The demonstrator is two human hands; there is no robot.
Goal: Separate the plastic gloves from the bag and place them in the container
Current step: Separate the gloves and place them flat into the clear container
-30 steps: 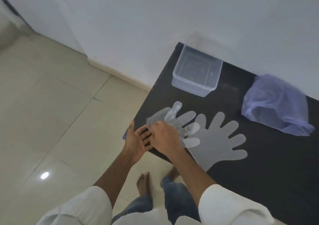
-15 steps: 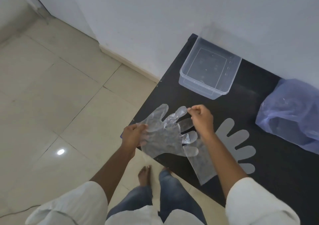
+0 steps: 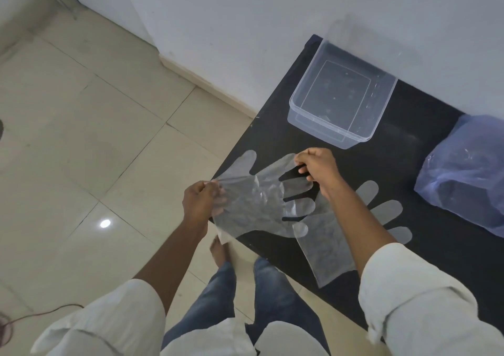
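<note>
A clear plastic glove [image 3: 256, 203] is stretched flat between my two hands above the table's near left corner. My left hand [image 3: 200, 201] pinches its cuff edge. My right hand [image 3: 317, 166] pinches one of its fingers. A second clear glove [image 3: 327, 246] lies flat on the black table [image 3: 409, 274], partly under my right forearm. The clear empty container [image 3: 342, 96] stands at the table's far left corner. The bluish plastic bag [image 3: 469, 170] lies at the right, against the wall.
The table's left edge drops to a tiled floor [image 3: 95, 137]. A white wall [image 3: 272, 14] runs behind the table. My legs and a bare foot [image 3: 218, 252] show below the table edge. A cable [image 3: 32, 316] lies on the floor at the lower left.
The crumpled glove has been spread out flat between my hands. My right hand moved up and right, from the bunched glove to pinching one of its fingers. The view shifted closer.
</note>
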